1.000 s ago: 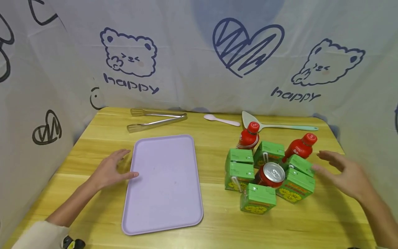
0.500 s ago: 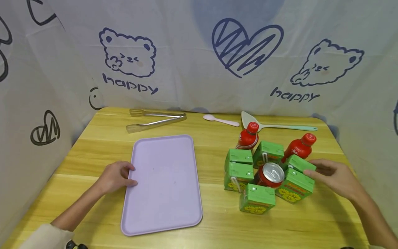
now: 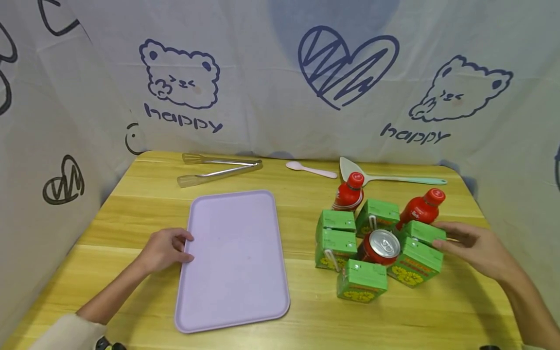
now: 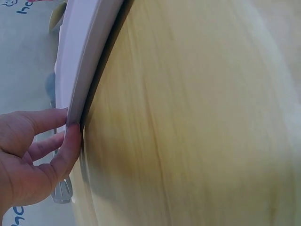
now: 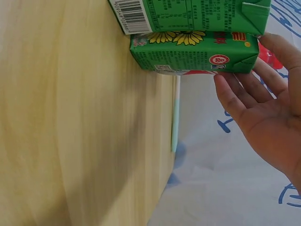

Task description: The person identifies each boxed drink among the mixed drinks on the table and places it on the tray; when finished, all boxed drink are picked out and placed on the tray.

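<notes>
A lilac tray (image 3: 232, 257) lies on the left half of the table. My left hand (image 3: 164, 249) pinches its left rim between thumb and fingers; the left wrist view shows the same hand (image 4: 40, 155) at the tray's edge (image 4: 87, 61). On the right, several green drink cartons (image 3: 362, 279) stand around a red can (image 3: 379, 247). My right hand (image 3: 477, 248) grips the rear carton (image 3: 423, 232) of the right-hand pair by its upper end. In the right wrist view, this carton (image 5: 188, 49) sits between thumb and fingers of the hand (image 5: 270, 108).
Behind the cartons stand two red bottles (image 3: 349, 192). Along the table's far edge lie metal tongs (image 3: 223, 170), a pink spoon (image 3: 312, 170) and a spatula (image 3: 393, 178) with a pale green handle. A white cloth (image 3: 262, 87) with drawings hangs around the table.
My left hand has closed on the tray's rim, and the tray has shifted slightly right. My right hand has come in leftward and taken hold of the rear right carton.
</notes>
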Available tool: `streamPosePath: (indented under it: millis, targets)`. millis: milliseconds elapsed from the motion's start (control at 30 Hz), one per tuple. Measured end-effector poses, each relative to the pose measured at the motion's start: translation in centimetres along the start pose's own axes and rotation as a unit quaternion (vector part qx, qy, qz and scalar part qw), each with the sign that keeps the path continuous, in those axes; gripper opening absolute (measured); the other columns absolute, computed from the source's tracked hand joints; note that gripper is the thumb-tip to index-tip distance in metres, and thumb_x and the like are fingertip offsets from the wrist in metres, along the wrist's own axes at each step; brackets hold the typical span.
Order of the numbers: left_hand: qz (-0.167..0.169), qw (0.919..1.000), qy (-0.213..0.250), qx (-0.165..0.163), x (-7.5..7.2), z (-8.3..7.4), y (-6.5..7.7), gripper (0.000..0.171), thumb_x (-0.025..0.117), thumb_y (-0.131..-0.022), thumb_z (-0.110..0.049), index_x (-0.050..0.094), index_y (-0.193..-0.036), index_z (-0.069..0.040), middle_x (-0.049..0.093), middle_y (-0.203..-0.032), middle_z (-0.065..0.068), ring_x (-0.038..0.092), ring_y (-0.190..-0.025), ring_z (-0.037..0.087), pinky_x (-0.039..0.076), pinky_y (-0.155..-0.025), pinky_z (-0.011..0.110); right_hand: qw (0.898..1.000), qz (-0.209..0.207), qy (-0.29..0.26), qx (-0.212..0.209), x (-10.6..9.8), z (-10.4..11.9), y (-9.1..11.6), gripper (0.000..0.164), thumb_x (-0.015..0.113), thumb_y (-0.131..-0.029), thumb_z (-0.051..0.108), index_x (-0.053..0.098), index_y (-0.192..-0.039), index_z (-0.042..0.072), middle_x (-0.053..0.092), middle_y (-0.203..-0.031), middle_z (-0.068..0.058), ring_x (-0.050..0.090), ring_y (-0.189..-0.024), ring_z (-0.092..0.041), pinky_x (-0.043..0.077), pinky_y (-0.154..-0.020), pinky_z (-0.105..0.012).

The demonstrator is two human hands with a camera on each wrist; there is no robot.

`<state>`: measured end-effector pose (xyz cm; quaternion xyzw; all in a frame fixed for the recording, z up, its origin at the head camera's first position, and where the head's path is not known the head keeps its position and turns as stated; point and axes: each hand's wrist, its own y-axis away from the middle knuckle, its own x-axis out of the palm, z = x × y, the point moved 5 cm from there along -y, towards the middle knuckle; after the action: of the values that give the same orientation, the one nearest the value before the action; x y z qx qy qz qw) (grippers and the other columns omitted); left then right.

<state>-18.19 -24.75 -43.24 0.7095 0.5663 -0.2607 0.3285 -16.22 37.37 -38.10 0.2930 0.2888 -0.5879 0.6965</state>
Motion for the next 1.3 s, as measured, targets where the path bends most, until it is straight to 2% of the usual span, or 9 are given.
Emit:
streamPosePath:
  millis: [200,433,600,800,1033,1300]
  targets:
    - [0.003,1.0000,-0.006,-0.004,0.2,-0.2,-0.2,0.038,0.082,-0.067,-0.007,0.064,-0.099,0.002,0.061,-0.068,0.002,0.053,-0.063,0.013,0.043,-0.054,0.024,0.998,0.028,-0.046,-0.019,0.2,-0.1,-0.1,0.050,0.067,-0.089,0.019,0.050,-0.131,-0.003,0.046,-0.112,0.037,0.054,-0.097,0.015,0.051,-0.076,-0.015]
    - [0.005,0.9999,-0.011,-0.011,0.2,-0.1,-0.2,0.039,0.082,-0.067,-0.008,0.064,-0.100,0.002,0.061,-0.069,0.003,0.053,-0.063,0.014,0.043,-0.054,0.024,0.993,0.027,-0.097,-0.064,0.8,-0.2,-0.3,0.046,0.067,-0.085,0.004,0.050,-0.127,-0.007,0.055,-0.112,0.032,0.056,-0.100,0.014,0.047,-0.079,-0.008]
    - [0.003,0.9998,-0.010,-0.017,0.2,-0.1,-0.2,0.040,0.082,-0.066,-0.008,0.064,-0.101,0.002,0.060,-0.069,0.004,0.052,-0.063,0.014,0.043,-0.054,0.025,0.993,0.012,-0.095,-0.068,0.8,-0.4,-0.2,0.045,0.066,-0.086,0.004,0.050,-0.128,-0.005,0.054,-0.114,0.033,0.056,-0.100,0.014,0.047,-0.079,-0.007]
    - [0.006,0.9997,-0.005,-0.021,0.3,-0.2,-0.3,0.040,0.082,-0.066,-0.007,0.064,-0.101,0.003,0.060,-0.069,0.004,0.053,-0.063,0.014,0.043,-0.054,0.025,0.995,-0.013,-0.083,-0.049,0.8,-0.4,0.2,0.046,0.067,-0.086,0.007,0.052,-0.129,-0.002,0.055,-0.112,0.032,0.056,-0.099,0.014,0.048,-0.077,-0.010]
    - [0.005,0.9997,-0.003,-0.022,0.4,-0.2,-0.3,0.040,0.082,-0.066,-0.006,0.064,-0.101,0.003,0.060,-0.068,0.004,0.052,-0.062,0.015,0.043,-0.054,0.026,0.995,-0.006,-0.083,-0.050,0.1,0.8,0.5,0.046,0.065,-0.088,0.008,0.050,-0.132,0.004,0.059,-0.109,0.026,0.061,-0.095,0.009,0.052,-0.071,-0.018]
    - [0.005,0.9997,0.000,-0.026,0.5,-0.3,-0.2,0.042,0.083,-0.066,-0.008,0.064,-0.103,0.003,0.060,-0.069,0.004,0.053,-0.063,0.015,0.044,-0.054,0.026,0.994,-0.036,-0.078,-0.066,-1.1,1.9,0.6,0.048,0.068,-0.085,0.004,0.052,-0.130,0.004,0.055,-0.113,0.025,0.058,-0.097,0.014,0.051,-0.071,-0.013]
